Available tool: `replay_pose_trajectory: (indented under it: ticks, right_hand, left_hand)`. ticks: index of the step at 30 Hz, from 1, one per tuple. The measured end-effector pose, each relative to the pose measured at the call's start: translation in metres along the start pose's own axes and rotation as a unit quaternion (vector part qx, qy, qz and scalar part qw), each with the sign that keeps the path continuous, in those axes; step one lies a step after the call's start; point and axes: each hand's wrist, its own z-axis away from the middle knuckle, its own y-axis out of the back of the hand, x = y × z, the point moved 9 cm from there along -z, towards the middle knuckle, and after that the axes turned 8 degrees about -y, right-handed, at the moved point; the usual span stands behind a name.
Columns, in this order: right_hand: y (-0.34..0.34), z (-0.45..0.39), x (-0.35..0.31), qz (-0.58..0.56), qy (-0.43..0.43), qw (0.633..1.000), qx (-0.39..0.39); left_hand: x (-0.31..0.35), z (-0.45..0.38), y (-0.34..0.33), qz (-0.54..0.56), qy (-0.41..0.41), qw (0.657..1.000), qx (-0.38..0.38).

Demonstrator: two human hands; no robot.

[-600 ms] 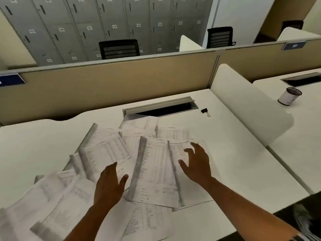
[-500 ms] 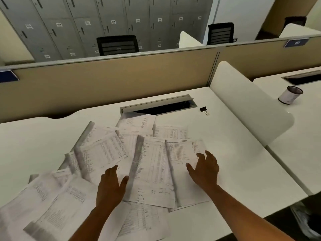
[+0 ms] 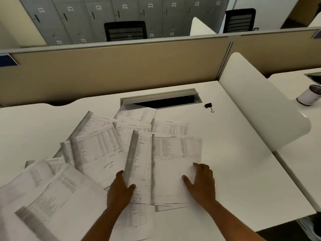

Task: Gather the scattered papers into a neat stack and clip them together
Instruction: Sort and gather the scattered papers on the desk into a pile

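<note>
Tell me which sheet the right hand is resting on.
The rightmost sheet, table on its upper half, blank below; right hand lies flat on it. Other sheets fan leftward.

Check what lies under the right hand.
The right hand rests flat on a printed sheet that overlaps other papers. Edges of sheets peek out below; how many lie underneath is hidden.
</note>
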Motion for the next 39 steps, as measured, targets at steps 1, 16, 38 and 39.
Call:
replay_pose_trajectory:
  ticks: [1, 16, 38, 39]
  right_hand:
    - [0.002, -0.001, 0.003, -0.015, -0.015, 1.0, 0.008]
    - [-0.018, 0.014, -0.003, 0.002, 0.058, 0.998, -0.039]
    - [-0.022, 0.03, -0.015, 0.001, 0.082, 0.995, -0.056]
    - [-0.017, 0.029, -0.015, -0.005, 0.078, 0.996, -0.043]
  left_hand:
    - [0.0, 0.002, -0.001, 0.016, 0.003, 1.0, -0.003]
    - [0.017, 0.023, -0.019, 0.105, 0.008, 0.993, -0.047]
    - [0.041, 0.046, -0.057, 0.335, 0.107, 0.932, -0.085]
    - [0.043, 0.043, -0.052, 0.269, 0.074, 0.958, -0.068]
